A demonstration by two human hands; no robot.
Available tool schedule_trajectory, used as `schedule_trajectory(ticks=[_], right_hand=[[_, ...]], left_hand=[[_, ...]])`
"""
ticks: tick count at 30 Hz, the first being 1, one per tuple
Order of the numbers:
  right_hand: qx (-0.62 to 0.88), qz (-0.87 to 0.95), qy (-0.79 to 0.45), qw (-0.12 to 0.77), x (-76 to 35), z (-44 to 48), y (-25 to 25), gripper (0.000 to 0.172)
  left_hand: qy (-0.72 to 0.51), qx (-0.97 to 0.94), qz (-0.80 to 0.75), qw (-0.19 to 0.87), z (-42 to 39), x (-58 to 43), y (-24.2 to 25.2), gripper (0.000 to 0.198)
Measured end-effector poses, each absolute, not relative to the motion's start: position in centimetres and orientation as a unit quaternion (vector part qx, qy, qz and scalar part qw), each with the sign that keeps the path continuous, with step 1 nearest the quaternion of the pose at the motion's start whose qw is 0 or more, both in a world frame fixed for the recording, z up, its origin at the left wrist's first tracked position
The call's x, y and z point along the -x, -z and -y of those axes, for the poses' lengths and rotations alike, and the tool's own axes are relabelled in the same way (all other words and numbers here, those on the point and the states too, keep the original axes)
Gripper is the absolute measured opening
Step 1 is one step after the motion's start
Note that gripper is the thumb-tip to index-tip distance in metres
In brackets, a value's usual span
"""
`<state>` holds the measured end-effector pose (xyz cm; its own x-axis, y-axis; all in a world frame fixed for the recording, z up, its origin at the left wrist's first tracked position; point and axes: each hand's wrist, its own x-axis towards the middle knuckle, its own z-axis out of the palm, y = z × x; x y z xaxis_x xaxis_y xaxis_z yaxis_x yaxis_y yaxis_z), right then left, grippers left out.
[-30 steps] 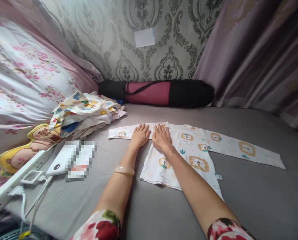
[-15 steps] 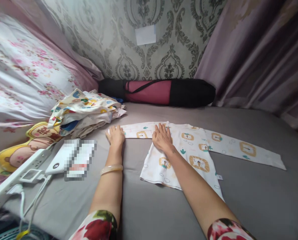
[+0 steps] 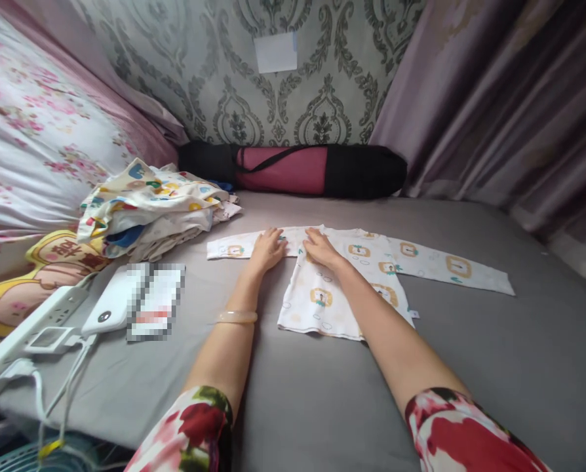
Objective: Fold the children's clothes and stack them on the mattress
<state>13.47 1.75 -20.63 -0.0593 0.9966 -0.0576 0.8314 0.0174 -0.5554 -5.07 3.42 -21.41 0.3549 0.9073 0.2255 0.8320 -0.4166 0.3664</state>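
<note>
On the grey bed (image 3: 470, 393), smoothing a small printed shirt (image 3: 332, 295) laid out flat, sleeves wide.
Thin, soft and light by the look of it, likely to crease or slide under a push; best taken by pinching a cuff or hem edge. Left hand (image 3: 268, 250) and right hand (image 3: 322, 249) side by side, palms down, fingers open, pressing near the collar. Half a second back, left hand out at the left cuff (image 3: 214, 252) — now drawn in beside the right.

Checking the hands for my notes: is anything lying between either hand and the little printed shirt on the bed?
Nothing visible. The left hand rests flat on one sleeve of the printed shirt, the right hand flat near its collar; both touch the cloth directly.
</note>
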Motion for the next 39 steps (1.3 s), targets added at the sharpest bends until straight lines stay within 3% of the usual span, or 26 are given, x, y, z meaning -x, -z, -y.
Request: schedule_trajectory(ticks=[5,16,26,33,36,39], right_hand=[[0.631,0.743,-0.204,0.086,-13.4,0.6,20.3,0.058],[0.570,0.800,-0.183,0.040,-17.5,11.0,19.7,0.064],[0.544,0.806,-0.224,0.065,-21.1,19.2,19.0,0.062],[0.545,0.787,-0.248,0.151,-24.9,24.4,18.4,0.059],[0.553,0.782,-0.212,0.192,-26.6,25.0,17.9,0.047],[0.546,0.794,-0.188,0.188,-27.9,25.0,17.2,0.029]], left_hand=[[-0.151,-0.834,-0.521,0.099,-2.7,4.5,22.3,0.041],[-0.194,-0.843,-0.494,0.086,-3.8,5.5,24.0,0.040],[-0.230,-0.838,-0.492,0.057,-3.7,5.6,23.9,0.036],[-0.221,-0.815,-0.535,0.028,-0.9,5.9,22.5,0.033],[-0.184,-0.805,-0.563,0.029,2.1,6.6,21.1,0.031],[-0.103,-0.812,-0.563,0.113,5.8,6.9,19.9,0.043]])
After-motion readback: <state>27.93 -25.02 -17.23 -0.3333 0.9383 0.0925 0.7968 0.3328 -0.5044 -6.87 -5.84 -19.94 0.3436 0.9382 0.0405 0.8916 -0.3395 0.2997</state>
